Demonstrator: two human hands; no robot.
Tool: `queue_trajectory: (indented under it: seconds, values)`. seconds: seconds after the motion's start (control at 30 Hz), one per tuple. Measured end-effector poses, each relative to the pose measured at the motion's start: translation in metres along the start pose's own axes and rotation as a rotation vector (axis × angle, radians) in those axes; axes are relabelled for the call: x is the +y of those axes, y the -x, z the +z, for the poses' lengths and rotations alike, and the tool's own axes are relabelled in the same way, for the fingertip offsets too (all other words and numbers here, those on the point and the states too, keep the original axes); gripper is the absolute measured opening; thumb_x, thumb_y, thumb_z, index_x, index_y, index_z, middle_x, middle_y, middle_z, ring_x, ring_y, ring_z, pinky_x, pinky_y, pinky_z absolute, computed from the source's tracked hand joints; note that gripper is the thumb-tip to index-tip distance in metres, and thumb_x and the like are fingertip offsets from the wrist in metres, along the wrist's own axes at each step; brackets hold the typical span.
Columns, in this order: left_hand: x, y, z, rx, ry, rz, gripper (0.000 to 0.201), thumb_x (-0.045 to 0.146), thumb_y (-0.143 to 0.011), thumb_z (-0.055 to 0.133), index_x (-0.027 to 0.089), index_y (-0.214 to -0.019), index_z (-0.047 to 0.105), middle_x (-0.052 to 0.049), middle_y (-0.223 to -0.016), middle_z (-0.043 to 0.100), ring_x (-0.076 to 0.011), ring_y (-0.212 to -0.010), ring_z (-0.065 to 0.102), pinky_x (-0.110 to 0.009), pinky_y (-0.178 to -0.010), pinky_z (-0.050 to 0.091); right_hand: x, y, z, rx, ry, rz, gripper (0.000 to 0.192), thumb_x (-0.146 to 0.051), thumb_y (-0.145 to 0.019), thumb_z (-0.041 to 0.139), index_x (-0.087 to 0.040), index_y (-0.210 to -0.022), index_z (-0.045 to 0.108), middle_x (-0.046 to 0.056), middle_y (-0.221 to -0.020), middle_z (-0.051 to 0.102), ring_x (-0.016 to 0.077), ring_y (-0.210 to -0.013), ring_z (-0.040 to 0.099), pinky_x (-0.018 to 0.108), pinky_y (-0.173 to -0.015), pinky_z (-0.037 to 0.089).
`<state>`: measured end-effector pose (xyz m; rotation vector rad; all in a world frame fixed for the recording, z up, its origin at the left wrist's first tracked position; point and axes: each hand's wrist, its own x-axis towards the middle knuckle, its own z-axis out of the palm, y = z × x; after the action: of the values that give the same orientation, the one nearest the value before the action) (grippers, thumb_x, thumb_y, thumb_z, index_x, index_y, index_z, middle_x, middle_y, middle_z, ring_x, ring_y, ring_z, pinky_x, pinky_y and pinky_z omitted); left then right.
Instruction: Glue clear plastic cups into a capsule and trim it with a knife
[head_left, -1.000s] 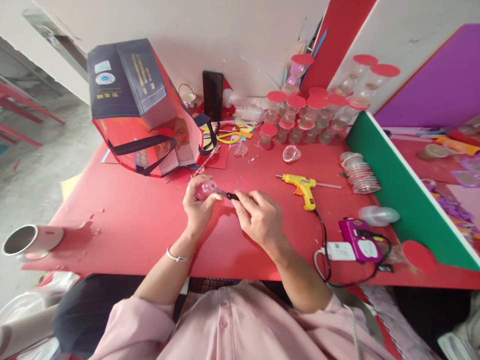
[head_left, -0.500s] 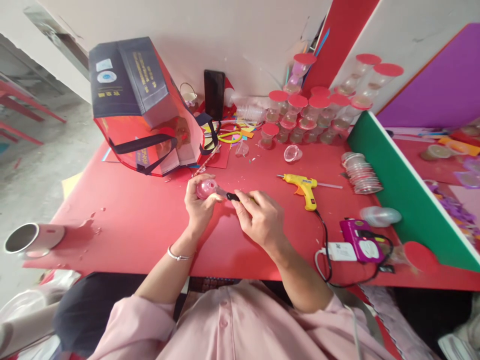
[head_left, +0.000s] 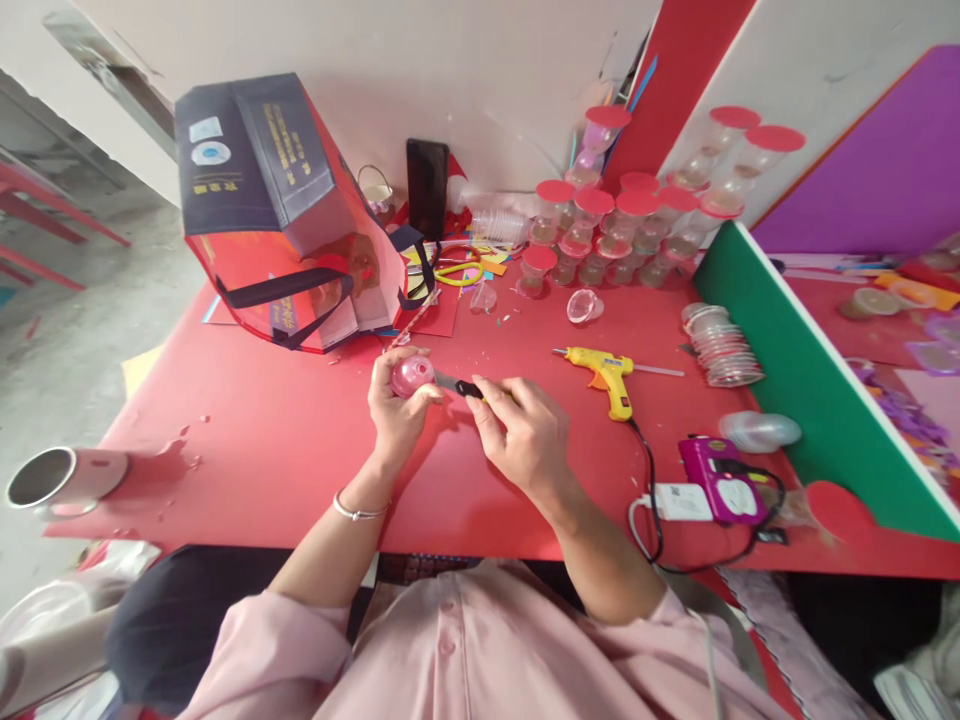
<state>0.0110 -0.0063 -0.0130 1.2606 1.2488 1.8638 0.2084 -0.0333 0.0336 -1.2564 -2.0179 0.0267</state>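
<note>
My left hand (head_left: 395, 410) grips a small clear plastic cup with a pinkish-red bottom (head_left: 412, 376), held on its side just above the red table (head_left: 270, 440). My right hand (head_left: 521, 432) holds a small knife with a black and yellow handle (head_left: 466, 388). Its blade points left and touches the cup's rim. The two hands are close together near the middle of the table.
A yellow glue gun (head_left: 609, 373) lies to the right, its black cord running to a white plug and a purple device (head_left: 721, 483). Many red-lidded clear cups (head_left: 622, 225) stand at the back. A red and navy bag (head_left: 277, 215) lies left, a metal cup (head_left: 64, 480) at the left edge.
The cup in my left hand has turned slightly, showing more of its pink bottom. The knife stays against it. Both hands have barely shifted.
</note>
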Motion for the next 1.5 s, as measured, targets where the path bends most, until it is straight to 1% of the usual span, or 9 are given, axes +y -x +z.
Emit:
queue_trajectory:
  seconds: [0.27, 0.37, 0.57, 0.73, 0.87, 1.03, 1.27, 1.4, 1.5]
  values:
    - [0.0018, -0.0018, -0.002, -0.074, 0.048, -0.021, 0.066, 0.064, -0.071, 0.095, 0.021, -0.112, 0.066, -0.011, -0.116, 0.074, -0.0154, -0.078, 0.072, -0.025, -0.061, 0.064, 0.0006, -0.0002, 0.0028, 0.003, 0.007, -0.019, 0.03, -0.038, -0.108, 0.063, -0.023, -0.128, 0.08, 0.007, -0.097, 0.078, 0.018, -0.09, 0.069, 0.03, -0.082, 0.052]
    - [0.0031, -0.0015, -0.0001, -0.127, 0.145, -0.054, 0.062, 0.065, -0.077, 0.09, 0.022, -0.113, 0.065, -0.009, -0.118, 0.074, -0.0122, -0.07, 0.071, -0.024, -0.055, 0.063, 0.001, -0.0001, 0.0036, 0.007, 0.018, -0.038, 0.03, -0.037, -0.108, 0.063, -0.023, -0.129, 0.079, 0.007, -0.097, 0.077, 0.0179, -0.089, 0.068, 0.03, -0.082, 0.051]
    - [0.0041, -0.0046, 0.0028, -0.079, 0.262, -0.076, 0.056, 0.075, -0.097, 0.06, 0.022, -0.115, 0.063, -0.008, -0.108, 0.074, -0.0122, -0.061, 0.071, -0.024, -0.049, 0.06, 0.0014, -0.0002, 0.0036, 0.019, 0.019, -0.065, 0.029, -0.039, -0.106, 0.067, -0.025, -0.128, 0.08, 0.007, -0.099, 0.077, 0.0182, -0.089, 0.069, 0.031, -0.08, 0.051]
    - [0.0028, -0.0035, 0.0022, -0.141, 0.23, -0.09, 0.057, 0.074, -0.104, 0.046, 0.021, -0.112, 0.063, -0.009, -0.106, 0.074, -0.0113, -0.06, 0.07, -0.023, -0.05, 0.06, 0.0005, -0.0013, 0.0025, 0.059, -0.005, -0.055, 0.03, -0.038, -0.107, 0.066, -0.023, -0.129, 0.079, 0.007, -0.099, 0.078, 0.0184, -0.089, 0.07, 0.031, -0.082, 0.052]
    - [0.0039, -0.0001, 0.0032, -0.167, 0.214, -0.072, 0.055, 0.073, -0.103, 0.051, 0.021, -0.114, 0.063, -0.008, -0.109, 0.073, -0.011, -0.064, 0.071, -0.023, -0.054, 0.062, -0.0003, -0.0015, 0.0036, 0.04, -0.044, -0.061, 0.031, -0.038, -0.108, 0.064, -0.021, -0.129, 0.079, 0.007, -0.097, 0.078, 0.0175, -0.088, 0.07, 0.03, -0.081, 0.053]
    - [0.0054, -0.0003, 0.004, -0.144, 0.218, -0.002, 0.06, 0.077, -0.096, 0.058, 0.022, -0.116, 0.063, -0.008, -0.11, 0.072, -0.0126, -0.069, 0.073, -0.023, -0.055, 0.063, 0.0011, -0.0014, 0.0047, 0.039, -0.033, -0.006, 0.03, -0.036, -0.109, 0.062, -0.021, -0.127, 0.08, 0.006, -0.093, 0.077, 0.0173, -0.088, 0.07, 0.029, -0.077, 0.052]
    - [0.0053, -0.0019, 0.0029, -0.174, 0.208, 0.056, 0.054, 0.07, -0.094, 0.071, 0.021, -0.117, 0.064, -0.008, -0.113, 0.072, -0.0105, -0.065, 0.071, -0.022, -0.051, 0.061, -0.0006, -0.0022, 0.0045, 0.017, -0.083, -0.025, 0.03, -0.037, -0.11, 0.061, -0.022, -0.127, 0.08, 0.006, -0.094, 0.078, 0.0169, -0.087, 0.07, 0.029, -0.078, 0.053]
    - [0.0059, -0.0013, 0.0032, -0.166, 0.219, 0.033, 0.057, 0.071, -0.09, 0.075, 0.022, -0.116, 0.064, -0.008, -0.112, 0.072, -0.0137, -0.071, 0.074, -0.023, -0.052, 0.062, 0.0016, -0.0025, 0.0048, 0.034, -0.068, 0.038, 0.03, -0.037, -0.11, 0.061, -0.023, -0.128, 0.079, 0.007, -0.094, 0.078, 0.0178, -0.089, 0.071, 0.029, -0.079, 0.052]
    - [0.0064, -0.0008, 0.0032, -0.169, 0.208, 0.016, 0.055, 0.069, -0.09, 0.076, 0.022, -0.116, 0.064, -0.007, -0.112, 0.072, -0.0119, -0.068, 0.072, -0.022, -0.052, 0.062, 0.0002, -0.0017, 0.0052, -0.001, -0.111, 0.008, 0.03, -0.037, -0.11, 0.06, -0.024, -0.129, 0.079, 0.006, -0.097, 0.079, 0.0173, -0.09, 0.072, 0.029, -0.081, 0.054]
